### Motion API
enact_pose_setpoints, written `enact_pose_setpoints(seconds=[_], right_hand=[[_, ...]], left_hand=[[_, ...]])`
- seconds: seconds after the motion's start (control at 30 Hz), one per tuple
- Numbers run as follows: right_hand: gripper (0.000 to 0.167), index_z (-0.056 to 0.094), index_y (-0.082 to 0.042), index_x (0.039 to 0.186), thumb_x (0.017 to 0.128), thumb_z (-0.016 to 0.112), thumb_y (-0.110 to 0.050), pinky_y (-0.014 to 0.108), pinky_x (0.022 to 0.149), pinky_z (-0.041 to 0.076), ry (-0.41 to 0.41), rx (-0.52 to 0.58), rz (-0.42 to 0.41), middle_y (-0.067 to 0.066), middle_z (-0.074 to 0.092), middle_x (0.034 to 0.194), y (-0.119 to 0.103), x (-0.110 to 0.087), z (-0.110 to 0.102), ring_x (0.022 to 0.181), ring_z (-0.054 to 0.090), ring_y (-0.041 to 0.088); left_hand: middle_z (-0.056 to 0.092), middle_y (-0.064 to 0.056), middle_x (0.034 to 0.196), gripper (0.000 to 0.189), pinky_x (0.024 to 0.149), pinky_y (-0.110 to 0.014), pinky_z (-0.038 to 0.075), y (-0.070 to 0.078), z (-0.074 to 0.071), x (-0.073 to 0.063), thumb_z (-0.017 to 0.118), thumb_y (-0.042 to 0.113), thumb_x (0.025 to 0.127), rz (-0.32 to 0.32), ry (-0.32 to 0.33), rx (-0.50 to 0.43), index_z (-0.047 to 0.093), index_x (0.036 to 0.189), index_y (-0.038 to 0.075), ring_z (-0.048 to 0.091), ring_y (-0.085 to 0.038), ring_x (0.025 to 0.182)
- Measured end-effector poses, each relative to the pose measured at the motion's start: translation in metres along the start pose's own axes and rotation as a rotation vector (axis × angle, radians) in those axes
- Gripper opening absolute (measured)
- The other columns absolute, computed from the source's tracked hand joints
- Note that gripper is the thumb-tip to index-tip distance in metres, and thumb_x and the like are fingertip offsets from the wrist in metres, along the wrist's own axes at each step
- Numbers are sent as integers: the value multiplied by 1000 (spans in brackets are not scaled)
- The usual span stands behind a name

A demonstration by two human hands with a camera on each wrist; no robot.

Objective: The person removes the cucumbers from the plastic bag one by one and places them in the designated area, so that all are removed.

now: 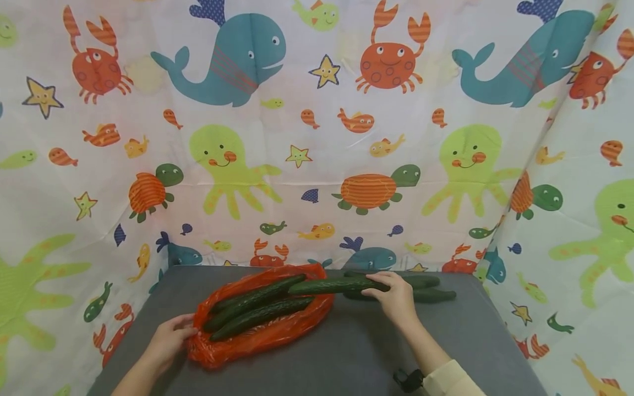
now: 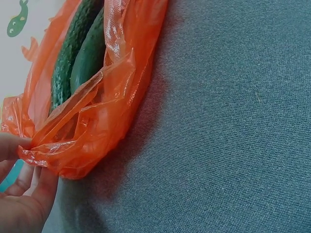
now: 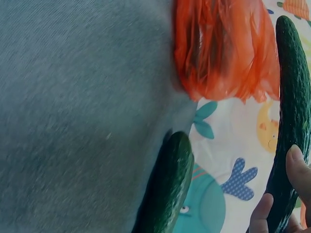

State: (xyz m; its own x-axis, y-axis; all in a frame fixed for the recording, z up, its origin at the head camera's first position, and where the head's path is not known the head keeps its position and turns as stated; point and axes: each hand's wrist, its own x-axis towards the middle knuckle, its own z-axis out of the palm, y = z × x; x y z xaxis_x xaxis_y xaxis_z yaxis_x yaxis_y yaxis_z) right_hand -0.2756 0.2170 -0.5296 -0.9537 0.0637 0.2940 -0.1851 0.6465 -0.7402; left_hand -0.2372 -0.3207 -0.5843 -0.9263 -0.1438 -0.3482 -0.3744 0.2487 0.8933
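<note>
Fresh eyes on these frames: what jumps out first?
The bright orange bag stands out most, lying open on the left side of the grey table, cucumbers inside, its left end pinched by the left hand. Next, the right hand holds up another cucumber, its tip overlapping the bag in the head view. Behind hangs a white cloth with a sea-animal print.

Open orange bag [image 1: 257, 345], green cucumbers [image 1: 261, 317] inside, held cucumber [image 1: 334, 285] nearly level
</note>
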Motion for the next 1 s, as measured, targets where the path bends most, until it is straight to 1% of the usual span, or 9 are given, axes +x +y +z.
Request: enact_pose_setpoints(seconds=[0.2, 0.33, 0.53, 0.77, 1.0], right_hand=[[41, 78, -17, 115, 75, 89, -21, 52, 95, 53, 28, -24, 16, 8, 69, 123, 10, -4, -11, 118, 63, 33], [41, 78, -17, 115, 75, 89, -22, 53, 95, 53, 39, -41, 21, 9, 70, 123, 19, -5, -15, 118, 63, 33], [43, 78, -15, 116, 75, 89, -24, 55, 94, 53, 34, -68, 23, 11, 70, 123, 35, -8, -20, 117, 63, 35], [42, 78, -16, 115, 75, 89, -23, 55, 93, 53, 22, -92, 33, 9, 70, 121, 54, -13, -23, 115, 64, 35], [41, 78, -18, 115, 75, 89, -23, 53, 94, 53, 21, -117, 41, 8, 71, 120, 78, -15, -26, 113, 66, 32]], left_hand=[[66, -23, 122, 50, 79, -38, 59, 2, 1, 1, 63, 7, 97, -5, 2, 13, 47, 142, -9, 68, -17, 94], [65, -25, 124, 51, 79, -38, 59, 3, 1, 0, 63, 6, 97, 7, -4, 17, 47, 142, -11, 68, -17, 95], [63, -28, 126, 51, 79, -37, 59, 3, -2, -1, 62, 5, 97, 11, 2, 23, 46, 142, -12, 67, -17, 95], [61, -30, 130, 52, 80, -38, 59, 5, 2, 0, 62, 7, 97, 16, -14, 28, 46, 143, -11, 68, -18, 97], [63, -27, 126, 51, 78, -38, 59, 2, -1, -1, 61, 5, 97, 7, -5, 12, 45, 143, -11, 68, -17, 95]])
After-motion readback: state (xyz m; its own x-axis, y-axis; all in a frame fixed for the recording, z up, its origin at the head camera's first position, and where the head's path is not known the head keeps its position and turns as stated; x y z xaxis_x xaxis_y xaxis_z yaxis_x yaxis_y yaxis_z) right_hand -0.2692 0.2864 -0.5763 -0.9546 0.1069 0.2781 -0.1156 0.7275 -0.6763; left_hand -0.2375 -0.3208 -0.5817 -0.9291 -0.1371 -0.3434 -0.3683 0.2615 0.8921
